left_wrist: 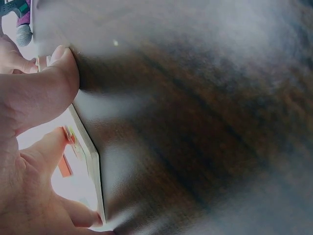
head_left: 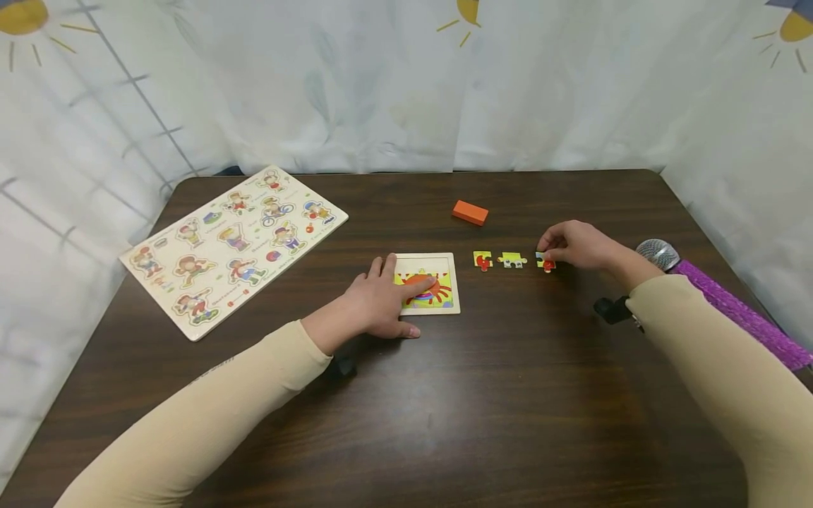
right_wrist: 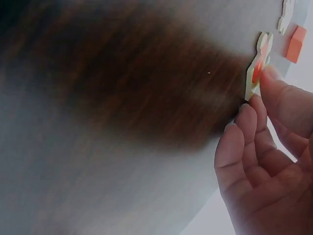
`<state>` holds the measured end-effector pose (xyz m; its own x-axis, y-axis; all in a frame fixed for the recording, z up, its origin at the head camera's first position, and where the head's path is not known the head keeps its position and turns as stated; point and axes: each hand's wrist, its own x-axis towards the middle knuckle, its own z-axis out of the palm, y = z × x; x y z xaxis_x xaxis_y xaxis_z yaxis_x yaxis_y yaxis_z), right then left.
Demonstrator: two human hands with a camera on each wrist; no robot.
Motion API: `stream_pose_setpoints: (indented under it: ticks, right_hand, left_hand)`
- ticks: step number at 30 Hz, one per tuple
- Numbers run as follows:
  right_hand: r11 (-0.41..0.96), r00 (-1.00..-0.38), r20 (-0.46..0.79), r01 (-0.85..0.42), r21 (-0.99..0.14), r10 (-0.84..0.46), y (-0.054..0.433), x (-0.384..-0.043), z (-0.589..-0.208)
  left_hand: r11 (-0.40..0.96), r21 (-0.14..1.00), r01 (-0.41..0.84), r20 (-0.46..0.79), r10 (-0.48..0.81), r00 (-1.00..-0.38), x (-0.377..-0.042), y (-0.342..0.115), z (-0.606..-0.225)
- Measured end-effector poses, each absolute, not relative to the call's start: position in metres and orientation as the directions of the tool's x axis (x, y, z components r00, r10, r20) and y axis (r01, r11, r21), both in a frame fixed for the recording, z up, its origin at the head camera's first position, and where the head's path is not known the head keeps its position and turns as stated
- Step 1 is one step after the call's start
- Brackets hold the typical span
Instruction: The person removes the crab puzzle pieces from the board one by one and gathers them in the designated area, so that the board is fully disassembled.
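Observation:
A small square jigsaw tray (head_left: 424, 315) with a pale wooden rim lies at the middle of the table. Inside it is part of a picture, an orange and red creature on yellow. My left hand (head_left: 380, 300) spreads over the tray's left side, its index fingertip touching the picture and its thumb out below the near rim. To the right, my right hand (head_left: 581, 245) pinches a jigsaw piece (right_wrist: 258, 66) between thumb and fingers, low at the tabletop. Two loose pieces lie in between: a yellow and red piece (head_left: 483, 260) and a yellow and white piece (head_left: 512, 260).
An orange block (head_left: 470, 212) lies behind the loose pieces. At the left is a large wooden board (head_left: 238, 247) with pictures of figures playing sports. A microphone (head_left: 658, 254) with a glittery purple handle lies at the right edge. Pale curtains (head_left: 381, 92) hang behind the table.

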<state>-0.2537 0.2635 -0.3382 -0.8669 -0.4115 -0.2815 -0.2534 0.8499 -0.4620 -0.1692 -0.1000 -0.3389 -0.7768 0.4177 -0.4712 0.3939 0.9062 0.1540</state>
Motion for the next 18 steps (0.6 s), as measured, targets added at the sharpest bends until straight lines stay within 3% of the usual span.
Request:
stream_pose_setpoints:
  ticks: [18]
  right_hand:
    - [0.844,-0.862,-0.294,-0.241,-0.479,-0.413,0.2688,-0.2437,-0.3380]
  left_hand:
    - [0.909,0.159,0.386,-0.473,0.413,-0.778,-0.1677,-0.0993,-0.3371]
